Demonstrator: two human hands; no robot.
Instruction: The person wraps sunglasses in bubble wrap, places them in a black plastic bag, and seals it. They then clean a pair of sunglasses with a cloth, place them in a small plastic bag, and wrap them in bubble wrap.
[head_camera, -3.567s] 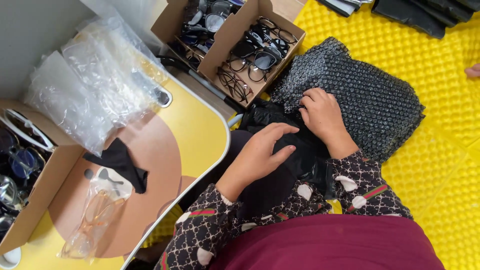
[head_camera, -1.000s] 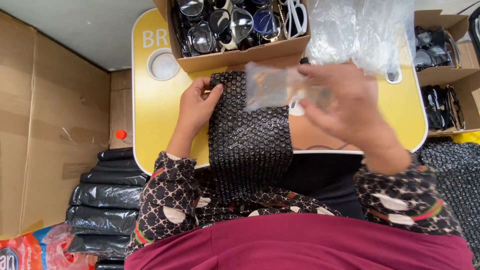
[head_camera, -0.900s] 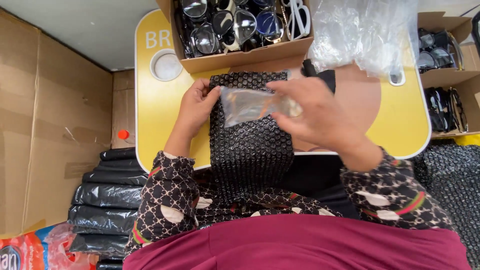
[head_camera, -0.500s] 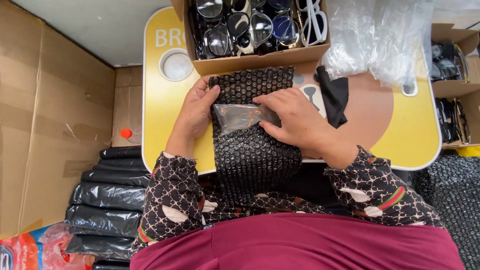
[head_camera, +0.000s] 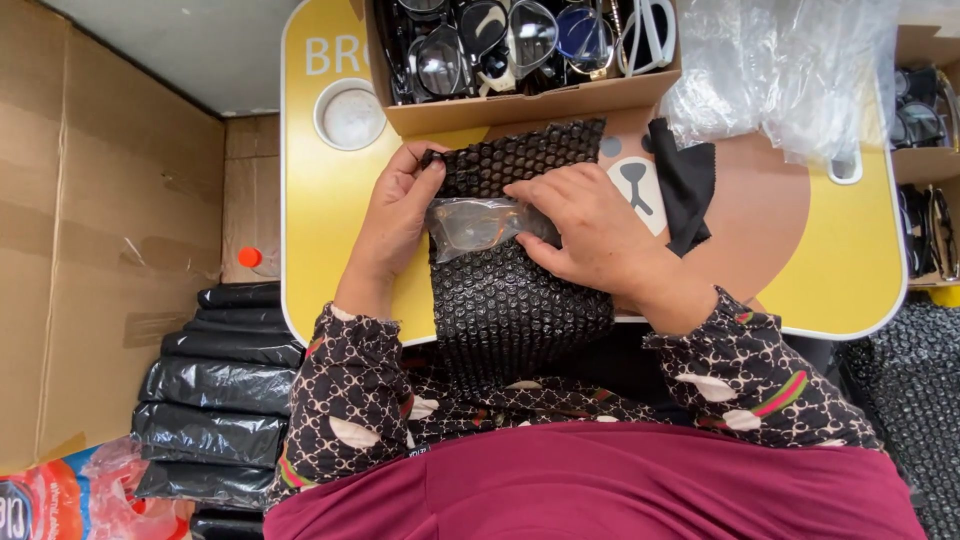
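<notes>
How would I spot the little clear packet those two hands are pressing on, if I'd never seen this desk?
Start at the yellow lap table with a brown bear face. A black bubble-wrap sheet lies across its near edge. On it, between the left hand and right hand, sits the clear plastic packet: see-through and glossy, unlike the black dimpled wrap beneath it.
</notes>
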